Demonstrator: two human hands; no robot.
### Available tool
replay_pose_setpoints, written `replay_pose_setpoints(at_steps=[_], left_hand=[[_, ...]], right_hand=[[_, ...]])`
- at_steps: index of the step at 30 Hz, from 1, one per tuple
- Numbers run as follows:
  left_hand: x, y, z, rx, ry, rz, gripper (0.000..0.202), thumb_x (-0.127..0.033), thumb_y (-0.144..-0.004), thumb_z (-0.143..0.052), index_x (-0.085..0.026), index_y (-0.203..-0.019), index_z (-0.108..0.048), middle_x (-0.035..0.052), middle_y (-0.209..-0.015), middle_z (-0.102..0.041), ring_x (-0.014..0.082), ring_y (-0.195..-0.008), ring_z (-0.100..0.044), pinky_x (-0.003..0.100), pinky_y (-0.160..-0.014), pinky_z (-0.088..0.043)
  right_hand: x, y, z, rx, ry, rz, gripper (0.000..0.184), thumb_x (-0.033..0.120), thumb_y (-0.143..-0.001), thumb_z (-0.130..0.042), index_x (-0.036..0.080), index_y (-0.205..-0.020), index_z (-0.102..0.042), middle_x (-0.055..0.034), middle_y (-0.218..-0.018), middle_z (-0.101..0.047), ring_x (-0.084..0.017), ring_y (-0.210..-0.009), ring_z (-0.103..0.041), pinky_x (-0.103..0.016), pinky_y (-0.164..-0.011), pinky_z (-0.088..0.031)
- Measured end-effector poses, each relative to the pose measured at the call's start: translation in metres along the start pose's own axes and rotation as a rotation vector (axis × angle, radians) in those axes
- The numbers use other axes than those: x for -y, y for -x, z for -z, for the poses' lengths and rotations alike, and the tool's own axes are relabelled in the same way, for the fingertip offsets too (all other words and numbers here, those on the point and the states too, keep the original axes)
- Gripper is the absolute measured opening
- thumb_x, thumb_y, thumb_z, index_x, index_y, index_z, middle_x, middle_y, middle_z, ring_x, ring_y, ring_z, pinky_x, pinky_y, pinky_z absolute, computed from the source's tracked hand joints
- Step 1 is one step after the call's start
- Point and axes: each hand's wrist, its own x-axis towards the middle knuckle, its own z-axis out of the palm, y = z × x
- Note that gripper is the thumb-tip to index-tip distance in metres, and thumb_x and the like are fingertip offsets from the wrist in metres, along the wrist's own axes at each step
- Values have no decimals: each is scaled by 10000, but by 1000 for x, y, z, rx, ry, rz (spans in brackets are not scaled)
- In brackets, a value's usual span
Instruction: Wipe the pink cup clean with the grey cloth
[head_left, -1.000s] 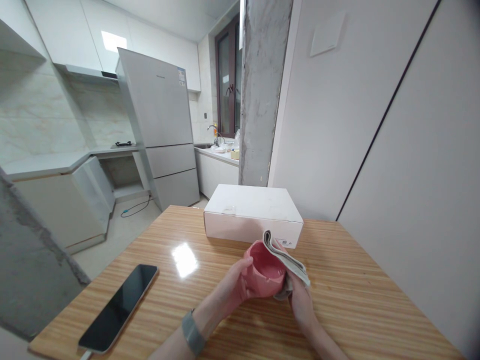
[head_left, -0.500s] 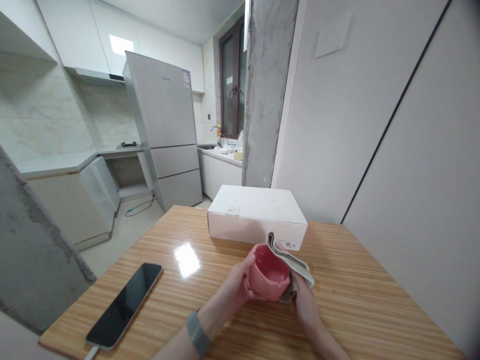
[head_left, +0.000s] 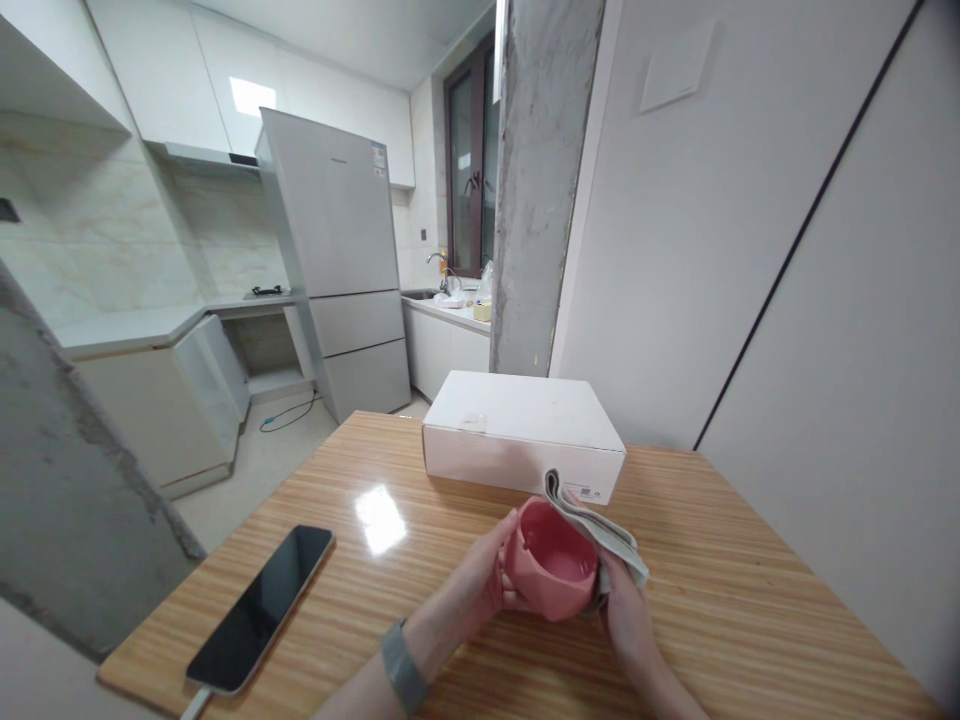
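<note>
A pink faceted bowl is tilted above the wooden table, its hollow inside facing up and toward me. My left hand grips its left side, thumb near the rim and fingers underneath. In my right hand is a folded grey cloth, pressed against the bowl's right side and rim. The cloth hides part of that side, and most of my right fingers are behind it. A grey band circles my left wrist.
Behind the bowl a white box lies on the wooden table. A phone with a white cable plugged in rests at the left. Farther back stand a fridge, a sink counter and a bare concrete column.
The whole view has shifted slightly, so things appear a little farther right. The bowl is turned a bit, with the cloth still against its right side.
</note>
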Motion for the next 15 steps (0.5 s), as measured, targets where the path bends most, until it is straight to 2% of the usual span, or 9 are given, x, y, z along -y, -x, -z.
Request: replay_pose_setpoints(at_steps=[3, 5, 10, 13, 15], left_hand=[[0, -1, 1, 3, 18, -20, 522, -597, -782, -622, -137, -1016, -704, 116, -914, -718, 170, -633, -656, 289, -570, -549], [2, -2, 1, -33, 36, -70, 496, -578, -769, -646, -136, -986, -704, 110, -871, -713, 166, -617, -646, 279, -558, -537], [7, -3, -2, -5, 140, -257, 462, -463, -767, -704, -138, -1092, -659, 123, -1002, -713, 214, -806, -683, 318, -706, -553], [6, 0, -6, 40, 196, -281, 448, -394, -762, -725, -145, -1124, -641, 124, -1090, -699, 229, -917, -675, 331, -779, -554], [3, 2, -8, 70, 186, -247, 434, -389, -765, -714, -152, -1122, -647, 121, -1106, -697, 228, -948, -670, 316, -785, -552]], right_hand=[[3, 1, -4, -13, 5, -22, 354, 558, -702, -681, 274, -881, -793, -56, -1062, -758, -347, -1219, -544, -508, -1165, -237], [7, 1, -8, 38, -26, -14, 384, 555, -742, -654, 268, -966, -778, -56, -1090, -751, -328, -1244, -526, -505, -1166, -232], [10, 3, -14, 108, -115, -19, 433, 544, -765, -656, 280, -1101, -728, -42, -1187, -715, -297, -1278, -508, -479, -1156, -276], [7, 3, -12, 109, -102, -12, 435, 543, -780, -646, 282, -1120, -720, -41, -1224, -696, -287, -1301, -488, -455, -1162, -275], [4, 2, -9, 91, -74, -9, 422, 540, -789, -635, 277, -1106, -727, -42, -1200, -709, -289, -1306, -482, -465, -1169, -252]])
